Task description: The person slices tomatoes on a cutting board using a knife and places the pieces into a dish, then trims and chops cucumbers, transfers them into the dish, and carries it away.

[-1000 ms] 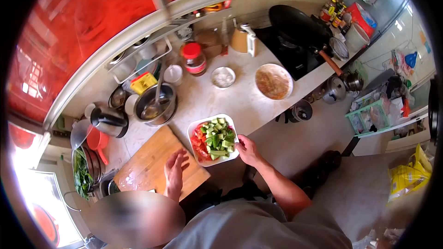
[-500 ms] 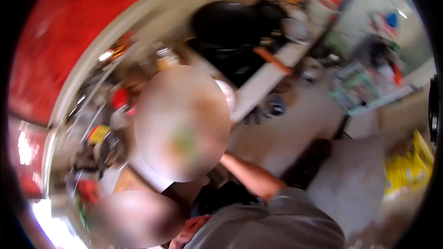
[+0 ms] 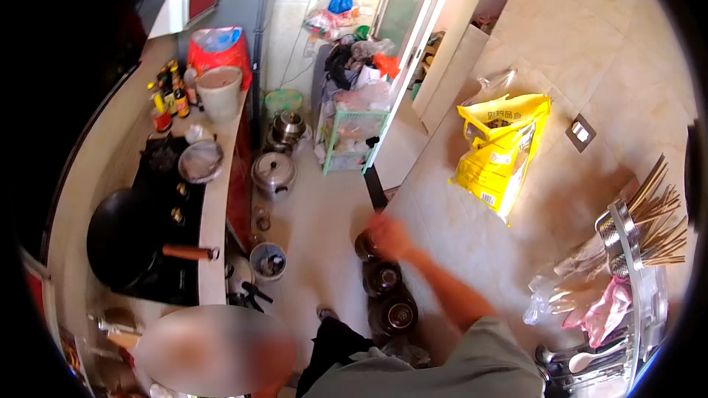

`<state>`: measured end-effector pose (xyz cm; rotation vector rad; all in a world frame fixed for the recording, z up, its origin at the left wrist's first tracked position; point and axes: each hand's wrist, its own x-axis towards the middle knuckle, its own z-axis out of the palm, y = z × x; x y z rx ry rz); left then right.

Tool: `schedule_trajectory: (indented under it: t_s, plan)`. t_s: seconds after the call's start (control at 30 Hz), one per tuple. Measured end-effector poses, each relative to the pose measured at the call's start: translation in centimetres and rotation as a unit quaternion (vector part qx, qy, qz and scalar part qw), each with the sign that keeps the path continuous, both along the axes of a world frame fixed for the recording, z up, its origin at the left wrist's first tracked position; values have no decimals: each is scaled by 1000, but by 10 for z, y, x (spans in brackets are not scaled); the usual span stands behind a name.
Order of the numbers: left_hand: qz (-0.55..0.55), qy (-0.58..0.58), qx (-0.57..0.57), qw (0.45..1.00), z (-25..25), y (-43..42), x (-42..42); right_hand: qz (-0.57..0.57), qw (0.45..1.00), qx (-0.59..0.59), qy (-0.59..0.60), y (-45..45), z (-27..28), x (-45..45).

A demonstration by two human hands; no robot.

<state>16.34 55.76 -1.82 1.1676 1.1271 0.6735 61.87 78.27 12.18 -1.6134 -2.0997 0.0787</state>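
Note:
My right arm, in a grey-green sleeve, reaches forward over the floor. My right hand (image 3: 389, 236) is smeared by motion, so its fingers and anything in them cannot be made out. In the view it overlaps the farthest of the dark brown lidded jars (image 3: 398, 315), which stand in a row on the floor; whether it touches that jar I cannot tell. At the lower left, a blurred oval patch covers part of the counter. A little skin shows by the patch's edge, perhaps my left hand (image 3: 282, 381), its fingers hidden.
On the left counter, a black wok (image 3: 118, 239) with a wooden handle sits on the stove, near sauce bottles (image 3: 177, 96) and a white bucket (image 3: 220, 99). Pots (image 3: 273, 173) and a green rack (image 3: 355, 140) stand beyond. A yellow bag (image 3: 501, 151) lies right, near a chopstick holder (image 3: 616, 232).
The view has swung to the right, away from the counter. My right arm now extends over the brown jars. One large blurred patch is gone; the lower one remains.

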Motion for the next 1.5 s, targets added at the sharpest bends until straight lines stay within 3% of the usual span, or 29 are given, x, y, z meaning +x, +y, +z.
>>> schedule_trajectory:
  t_s: [0.07,0.1,0.13,0.2,0.27,0.33,0.4,0.6,0.73,1.13,1.23,1.27,1.3,1.33,1.47,1.5]
  plan:
    - [-96,138,146,975,15,27,29,-163,969,169,-80,56,112,133]
    - [-57,150,129,979,20,46,43,-242,914,202,-255,84,163,216]
    - [-10,163,108,981,27,63,57,-293,888,197,-294,105,204,275]
    - [70,196,80,975,33,90,82,-362,865,81,-339,149,246,379]
    - [114,234,70,963,17,115,109,-381,847,-80,-361,191,252,434]
    - [147,147,-1,978,23,143,141,-390,809,-209,-387,212,243,469]
    - [146,136,31,979,32,161,173,-387,781,-275,-407,226,241,483]
    - [-1,180,52,982,16,197,214,-374,752,-338,-424,236,238,498]
    - [-7,177,91,980,16,206,208,-364,740,-364,-432,223,245,492]
    - [36,175,71,981,4,179,140,-332,703,-439,-450,178,273,474]
    - [28,177,88,980,-2,180,136,-277,705,-490,-432,182,284,469]
    - [36,175,94,979,-3,182,136,-266,712,-540,-361,183,298,465]
    - [38,169,99,980,-5,184,137,-150,675,-548,-470,194,292,493]
    - [29,159,106,981,-7,186,142,-209,719,-519,-412,185,311,469]
    - [22,136,75,988,17,198,146,-158,830,-251,-473,143,368,406]
    - [19,126,65,990,20,201,145,-191,937,-218,-195,114,405,330]
